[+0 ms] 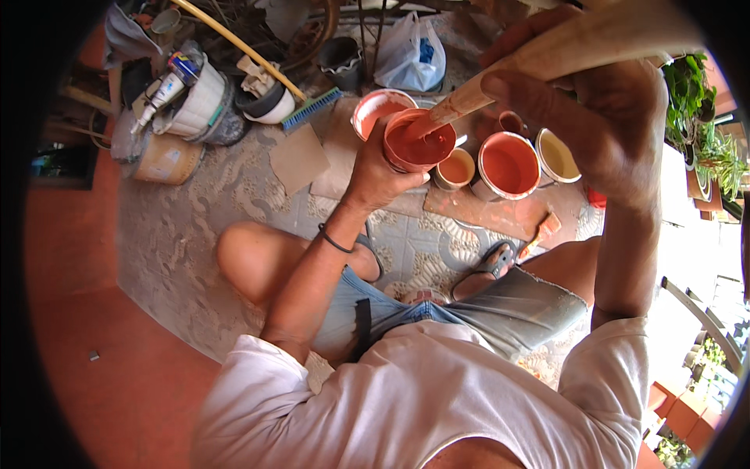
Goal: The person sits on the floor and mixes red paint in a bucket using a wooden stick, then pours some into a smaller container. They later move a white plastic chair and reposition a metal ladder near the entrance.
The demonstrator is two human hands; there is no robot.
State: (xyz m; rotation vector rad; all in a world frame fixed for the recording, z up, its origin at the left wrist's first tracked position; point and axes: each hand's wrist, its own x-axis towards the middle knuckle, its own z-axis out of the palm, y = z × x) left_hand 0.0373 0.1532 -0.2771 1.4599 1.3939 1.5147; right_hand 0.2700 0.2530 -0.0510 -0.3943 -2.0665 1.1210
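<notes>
My left hand is wrapped round a small red-stained cup, holding it up in front of the paint buckets. Some red paint lies inside it, its depth hard to tell. Closed round a pale wooden stick, my right hand is raised close to the camera. The stick slants down to the left, its lower end inside the cup and touched with red. Part of the right fingers is hidden behind the stick.
Beyond the cup stand a red-smeared bucket, a bucket of orange-red paint, a small tub and a cream-coloured bucket. A paintbrush lies near my right foot. A blue-bristled broom and piled containers are at the left.
</notes>
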